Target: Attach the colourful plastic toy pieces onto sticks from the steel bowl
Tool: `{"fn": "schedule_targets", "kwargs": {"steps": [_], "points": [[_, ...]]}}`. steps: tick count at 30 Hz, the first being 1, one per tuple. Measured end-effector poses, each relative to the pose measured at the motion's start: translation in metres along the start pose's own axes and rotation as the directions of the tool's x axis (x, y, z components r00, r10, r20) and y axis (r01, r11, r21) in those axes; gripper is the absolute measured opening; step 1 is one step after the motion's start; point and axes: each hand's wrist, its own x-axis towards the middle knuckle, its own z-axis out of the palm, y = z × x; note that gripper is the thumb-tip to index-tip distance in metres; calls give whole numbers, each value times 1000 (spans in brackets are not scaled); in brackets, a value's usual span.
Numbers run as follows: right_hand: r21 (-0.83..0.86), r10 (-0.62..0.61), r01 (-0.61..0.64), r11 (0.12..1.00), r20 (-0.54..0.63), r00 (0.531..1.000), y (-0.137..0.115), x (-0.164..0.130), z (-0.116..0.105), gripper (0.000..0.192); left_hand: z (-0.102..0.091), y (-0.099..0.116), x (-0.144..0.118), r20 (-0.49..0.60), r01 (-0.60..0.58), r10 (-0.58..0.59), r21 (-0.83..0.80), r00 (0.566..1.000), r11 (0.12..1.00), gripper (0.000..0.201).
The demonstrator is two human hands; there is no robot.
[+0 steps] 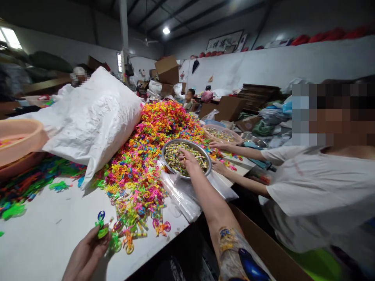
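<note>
fingers of the right hand (pixel 187 158) pinch into the round steel bowl of sweets (pixel 205 156), while the left hand (pixel 88 253) clamps a green plastic toy (pixel 102 230).

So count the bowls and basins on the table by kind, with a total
Metal bowls: 2, one under the right hand, another farther back.
Pink basins: 2, stacked at the left edge.
Clear tub: 1.
Total: 5.
</note>
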Motion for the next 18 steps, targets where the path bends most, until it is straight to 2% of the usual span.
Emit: {"fn": "schedule_targets", "kwargs": {"steps": [3, 4, 5, 7, 8, 10, 12, 13, 14, 16, 18], "points": [[-46, -45, 52, 998, 150, 988, 26, -36, 41, 23, 13, -7, -6, 62, 56, -53, -52, 997, 997, 10], [-87, -64, 84, 993, 215, 975, 42, -52, 55, 32, 18, -9, -9, 80, 69, -63, -72, 995, 995, 11], [-180, -125, 192, 965, 327, 937, 62, -71, 71, 45, 23, -11, -12, 99, 72, -63, -92, 993, 993, 11], [-345, -201, 426, 836, 530, 824, 106, -112, 100, 66, 32, -15, -16, 151, 67, -49, -116, 987, 991, 13], [-402, -245, 553, 730, 601, 761, 129, -132, 113, 68, 35, -17, -19, 186, 57, -33, -128, 982, 990, 15], [-444, -317, 778, 445, 735, 600, 171, -168, 135, 68, 38, -18, -21, 251, 57, -17, -151, 968, 987, 17], [-398, -354, 902, 166, 830, 431, 202, -195, 150, 71, 36, -18, -23, 256, 44, 2, -173, 967, 984, 18], [-365, -364, 928, 70, 857, 364, 213, -203, 155, 74, 33, -17, -24, 243, 31, 14, -184, 970, 982, 18], [-335, -375, 942, 14, 871, 316, 220, -209, 160, 77, 30, -15, -24, 230, 23, 21, -188, 973, 982, 19], [-294, -411, 956, 2, 871, 269, 229, -213, 165, 83, 23, -11, -25, 232, 2, 41, -184, 972, 983, 19], [-276, -455, 959, 70, 846, 277, 232, -213, 168, 87, 17, -5, -24, 256, -65, 102, -149, 961, 987, 20]]}}
